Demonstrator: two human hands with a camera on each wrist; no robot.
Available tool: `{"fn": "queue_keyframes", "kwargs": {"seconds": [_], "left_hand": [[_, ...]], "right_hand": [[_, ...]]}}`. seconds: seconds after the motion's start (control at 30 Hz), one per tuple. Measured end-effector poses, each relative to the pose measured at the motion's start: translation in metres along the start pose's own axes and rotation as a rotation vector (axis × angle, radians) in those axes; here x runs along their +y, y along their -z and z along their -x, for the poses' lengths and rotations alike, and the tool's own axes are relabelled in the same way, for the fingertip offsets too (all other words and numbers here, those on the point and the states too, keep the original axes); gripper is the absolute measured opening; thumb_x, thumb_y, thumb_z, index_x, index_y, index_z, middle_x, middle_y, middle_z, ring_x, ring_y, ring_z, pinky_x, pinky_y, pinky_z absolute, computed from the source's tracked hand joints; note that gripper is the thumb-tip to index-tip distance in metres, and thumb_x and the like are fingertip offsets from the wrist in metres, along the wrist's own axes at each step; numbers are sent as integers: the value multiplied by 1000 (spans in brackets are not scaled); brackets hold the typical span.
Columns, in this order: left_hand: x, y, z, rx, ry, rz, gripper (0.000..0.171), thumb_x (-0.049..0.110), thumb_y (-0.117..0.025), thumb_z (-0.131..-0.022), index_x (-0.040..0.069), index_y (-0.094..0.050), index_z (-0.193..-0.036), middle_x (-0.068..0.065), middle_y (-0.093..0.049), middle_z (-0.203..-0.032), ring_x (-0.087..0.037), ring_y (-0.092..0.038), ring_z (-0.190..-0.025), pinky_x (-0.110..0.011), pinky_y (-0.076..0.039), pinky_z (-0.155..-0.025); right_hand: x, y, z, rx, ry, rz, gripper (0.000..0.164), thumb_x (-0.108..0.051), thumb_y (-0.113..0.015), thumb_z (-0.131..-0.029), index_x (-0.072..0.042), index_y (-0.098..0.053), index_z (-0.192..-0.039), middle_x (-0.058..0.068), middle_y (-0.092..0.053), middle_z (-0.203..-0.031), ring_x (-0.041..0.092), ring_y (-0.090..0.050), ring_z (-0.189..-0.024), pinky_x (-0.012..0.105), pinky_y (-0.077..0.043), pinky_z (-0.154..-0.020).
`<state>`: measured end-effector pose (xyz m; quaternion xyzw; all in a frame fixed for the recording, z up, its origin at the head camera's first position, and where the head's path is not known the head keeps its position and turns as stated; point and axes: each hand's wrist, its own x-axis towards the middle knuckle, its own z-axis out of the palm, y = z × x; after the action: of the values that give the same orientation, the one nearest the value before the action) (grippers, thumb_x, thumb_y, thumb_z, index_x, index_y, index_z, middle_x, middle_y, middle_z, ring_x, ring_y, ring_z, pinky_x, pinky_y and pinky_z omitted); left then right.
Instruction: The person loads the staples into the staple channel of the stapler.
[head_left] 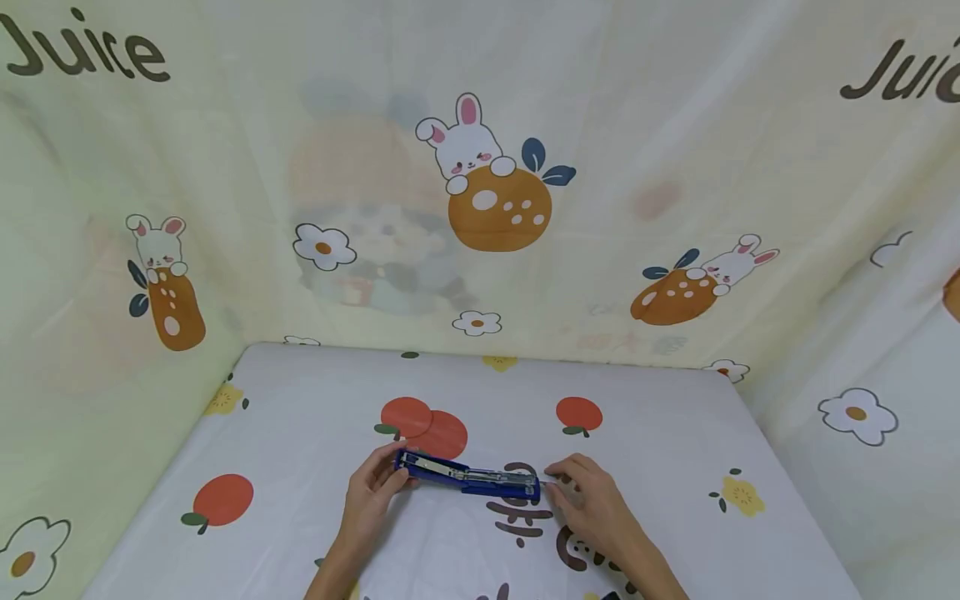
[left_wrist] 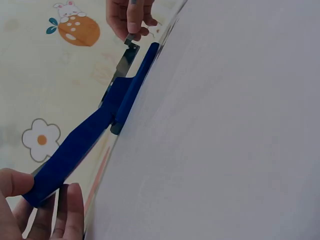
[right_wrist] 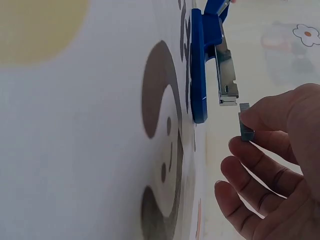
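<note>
A blue stapler [head_left: 501, 488] stands opened wide over the table, its long cover swung back to the left and its metal magazine [right_wrist: 226, 70] bared. My left hand [head_left: 366, 493] grips the end of the cover, thumb on one side and fingers on the other, as the left wrist view shows. Between thumb and index finger, my right hand [right_wrist: 280, 160] pinches a short grey strip of staples [right_wrist: 246, 129]. The strip is just off the magazine's front end in the right wrist view. The other right fingers are loosely bent.
A white tablecloth [head_left: 315, 442] printed with fruit and lettering covers the table. Printed curtains [head_left: 637, 108] hang behind it and on both sides. Part of a small black thing [head_left: 611, 596] shows at the bottom edge of the head view.
</note>
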<state>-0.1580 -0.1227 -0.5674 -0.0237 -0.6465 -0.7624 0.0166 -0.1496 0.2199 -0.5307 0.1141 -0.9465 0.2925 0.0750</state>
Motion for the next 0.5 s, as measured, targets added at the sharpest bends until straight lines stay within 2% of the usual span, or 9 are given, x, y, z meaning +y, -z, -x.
{"fn": "queue_keyframes", "kwargs": {"seconds": [0.2,0.5], "left_hand": [[-1,-1,0,13,2,-10,45,-8,-59,-100,-8,-54,-145,-28,-59,-141,-9,-70,-100,-30,-66,-87],[-1,-1,-1,22,14,-25,45,-10,-57,-100,-7,-55,-145,-29,-61,-140,-9,-70,-101,-28,-66,-86]], "right_hand": [[-1,-1,0,1,28,-14,20,-13,-83,-91,-21,-76,-107,-12,-68,-103,3,-61,-92,22,-58,-80],[-1,-3,-1,46,88,-26,20,-12,-84,-90,-20,-76,-107,-13,-68,-103,2,-62,-91,22,-59,-78]]}}
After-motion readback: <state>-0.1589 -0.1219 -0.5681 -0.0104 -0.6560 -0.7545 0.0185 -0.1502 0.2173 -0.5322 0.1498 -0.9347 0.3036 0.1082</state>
